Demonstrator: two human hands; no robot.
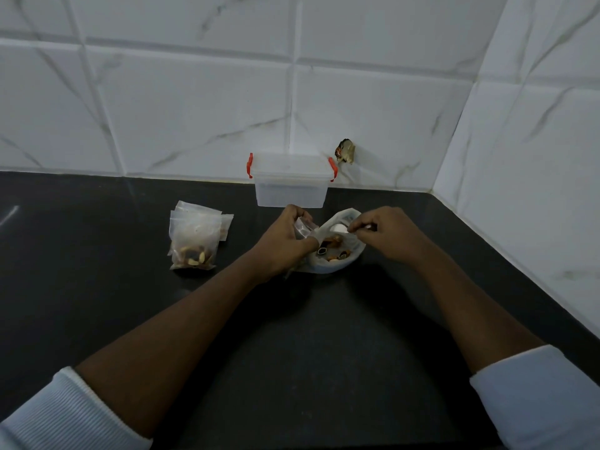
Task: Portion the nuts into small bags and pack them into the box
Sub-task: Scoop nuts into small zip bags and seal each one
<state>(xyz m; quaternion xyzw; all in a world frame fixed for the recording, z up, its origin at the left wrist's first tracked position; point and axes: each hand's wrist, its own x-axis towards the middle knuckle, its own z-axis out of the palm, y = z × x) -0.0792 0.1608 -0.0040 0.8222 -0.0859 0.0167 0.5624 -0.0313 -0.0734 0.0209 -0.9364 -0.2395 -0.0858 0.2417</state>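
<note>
2 hands (285, 241) (383, 233): 1 bag (303, 228), 1 spoon (339, 227)

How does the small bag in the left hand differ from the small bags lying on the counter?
The held bag looks empty; the lying bags hold nuts. The held bag is gripped by the left hand; the lying bags rest untouched on the counter. Both are small, clear plastic.

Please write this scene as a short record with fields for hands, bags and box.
left hand: holds a small clear bag
right hand: pinches a white spoon over the nut bag
nut bag: open, on the counter
box: lid on, red latches, by the wall
filled bags: piled left of the hands
</note>
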